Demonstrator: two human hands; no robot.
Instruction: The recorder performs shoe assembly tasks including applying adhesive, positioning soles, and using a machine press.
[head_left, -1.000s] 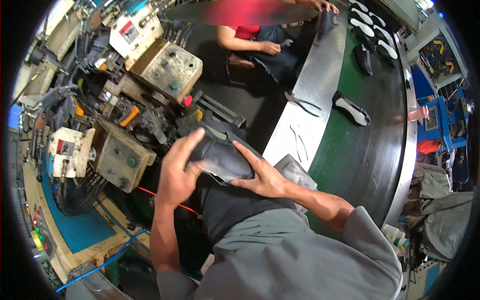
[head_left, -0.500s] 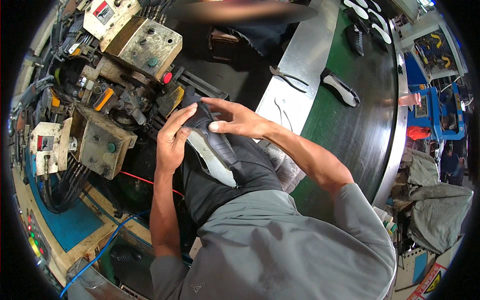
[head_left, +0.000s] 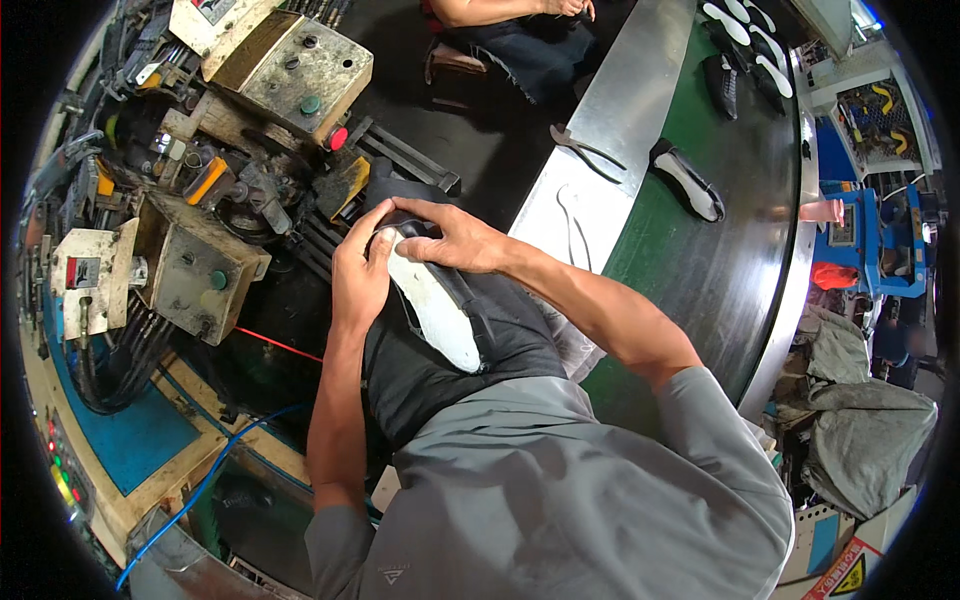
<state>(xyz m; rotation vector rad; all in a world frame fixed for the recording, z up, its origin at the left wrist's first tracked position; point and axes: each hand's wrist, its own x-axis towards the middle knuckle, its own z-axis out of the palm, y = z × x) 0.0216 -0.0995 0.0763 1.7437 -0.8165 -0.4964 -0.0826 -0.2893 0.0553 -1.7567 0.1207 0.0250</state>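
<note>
A black shoe upper with a white sole board (head_left: pixel 440 315) rests over my lap, its white underside facing up. My left hand (head_left: pixel 358 275) grips its far end from the left, thumb lying at the end of the white board. From the right my right hand (head_left: pixel 455 238) wraps the same end, its thumb near the left one. The fingers of both hands curl over the far edge, and the shoe's black side facing my legs is mostly hidden. To the right, lasting pincers (head_left: pixel 590 152) and a thin metal tool (head_left: pixel 572 228) lie on a metal ledge (head_left: pixel 622 100).
Left stands a grimy machine with control boxes (head_left: pixel 205 285) and a red button (head_left: pixel 337 138). A conveyor belt (head_left: pixel 735 250) runs along the right, carrying a shoe (head_left: pixel 688 185) and several more at its far end. Another person's hands (head_left: pixel 570 7) show at the top. A blue hose (head_left: pixel 195 490) crosses lower left.
The shoe has rolled so its white underside faces up more fully. My right hand has shifted closer to the left at the far end. The view has moved slightly.
</note>
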